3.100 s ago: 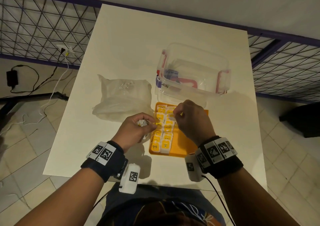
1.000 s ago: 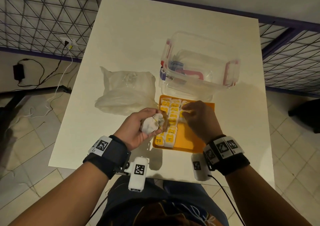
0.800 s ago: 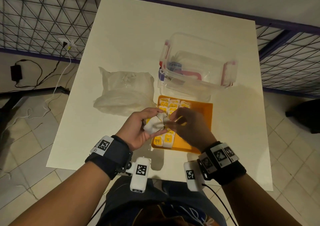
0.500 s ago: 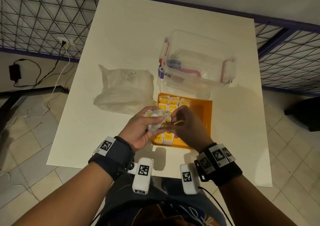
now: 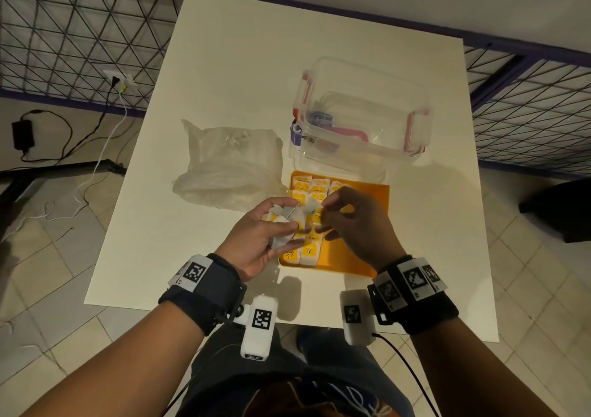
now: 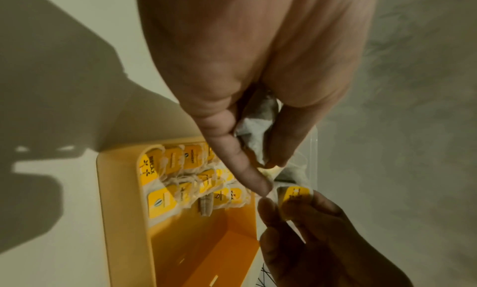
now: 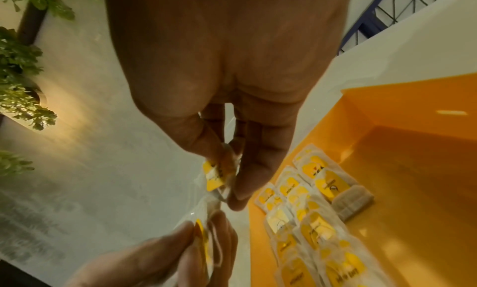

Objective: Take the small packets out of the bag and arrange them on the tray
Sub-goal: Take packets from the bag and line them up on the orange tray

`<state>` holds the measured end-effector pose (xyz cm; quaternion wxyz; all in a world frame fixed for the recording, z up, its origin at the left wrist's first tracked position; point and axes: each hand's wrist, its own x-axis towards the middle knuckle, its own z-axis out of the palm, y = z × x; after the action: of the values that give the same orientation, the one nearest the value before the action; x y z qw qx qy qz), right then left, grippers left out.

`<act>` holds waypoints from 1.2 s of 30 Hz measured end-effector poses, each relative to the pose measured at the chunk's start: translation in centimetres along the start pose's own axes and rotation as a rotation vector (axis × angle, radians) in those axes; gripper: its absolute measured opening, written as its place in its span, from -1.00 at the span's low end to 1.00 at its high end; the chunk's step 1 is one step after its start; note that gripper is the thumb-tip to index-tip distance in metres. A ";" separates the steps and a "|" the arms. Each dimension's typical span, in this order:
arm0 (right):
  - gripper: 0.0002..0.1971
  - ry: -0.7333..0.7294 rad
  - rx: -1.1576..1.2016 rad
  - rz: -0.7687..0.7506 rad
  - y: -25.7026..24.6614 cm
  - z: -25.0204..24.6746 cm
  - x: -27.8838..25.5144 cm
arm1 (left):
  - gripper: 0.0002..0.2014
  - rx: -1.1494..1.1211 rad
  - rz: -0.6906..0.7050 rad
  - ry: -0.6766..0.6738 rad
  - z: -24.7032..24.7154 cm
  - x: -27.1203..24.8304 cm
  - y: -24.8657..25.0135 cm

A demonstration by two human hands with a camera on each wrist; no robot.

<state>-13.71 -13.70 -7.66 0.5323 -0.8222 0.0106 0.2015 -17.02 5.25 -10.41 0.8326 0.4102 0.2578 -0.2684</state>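
Note:
An orange tray (image 5: 361, 224) lies on the white table, with several yellow-labelled packets (image 5: 308, 189) in rows along its left side. My left hand (image 5: 289, 221) hovers over the tray's left edge and grips a bundle of white packets (image 5: 283, 223). My right hand (image 5: 323, 212) meets it from the right and pinches one yellow-labelled packet (image 6: 294, 195) at the bundle's edge, thumb against fingertips (image 7: 233, 195). The crumpled clear bag (image 5: 230, 167) lies left of the tray. A bare brown sachet (image 7: 353, 201) lies beside the rows in the tray (image 7: 400, 179).
A clear lidded container (image 5: 361, 113) with red clips stands just behind the tray. The tray's right half (image 6: 206, 240) is bare orange. The table's near edge (image 5: 192, 308) runs below my wrists. Wire fencing and cables lie on the floor at left.
A second ago my right hand was setting a packet among the far rows of the tray. It has come back to the left hand's bundle and pinches another packet. The left hand has barely moved.

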 end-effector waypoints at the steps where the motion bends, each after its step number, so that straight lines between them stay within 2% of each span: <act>1: -0.95 -0.008 -0.004 -0.006 0.0 -0.1 0.0 | -0.59 0.016 -0.005 0.000 0.1 0.0 -0.1; 6: -0.94 -0.011 -0.136 -0.067 0.8 -0.4 -0.2 | -0.60 0.133 -0.006 -0.013 0.5 -0.1 -0.7; 9: -0.93 0.051 -0.203 -0.111 1.1 -0.8 -0.4 | -0.64 0.202 -0.006 -0.009 0.6 -0.2 -1.0; 13: -0.83 0.146 -0.307 -0.079 2.3 -2.1 -0.2 | -0.70 0.238 -0.010 0.031 0.1 -0.2 -1.2; 16: -0.82 0.156 -0.457 -0.044 4.2 -2.7 0.5 | -0.72 0.241 -0.008 0.060 -0.2 -0.2 -1.2; 19: -0.80 0.140 -0.535 0.009 5.5 -2.8 1.0 | -0.71 0.242 -0.004 0.064 -0.4 -0.2 -1.3; 25: -0.96 0.029 -0.604 0.027 5.3 -2.3 1.5 | -0.71 0.236 0.003 0.083 -0.5 -0.3 -1.2; 31: -0.93 -0.015 -0.597 -0.003 5.8 -1.5 2.7 | -0.71 0.241 0.013 0.094 -0.5 -0.2 -0.7; 36: -0.91 -0.126 -0.637 0.072 6.2 -1.2 3.6 | -0.68 0.220 0.014 0.101 -0.5 -0.4 -0.6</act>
<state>-11.49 -16.74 -13.87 0.2403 -0.9324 -0.0567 0.2640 -17.78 5.44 -10.72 0.7705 0.5138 0.2656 -0.2679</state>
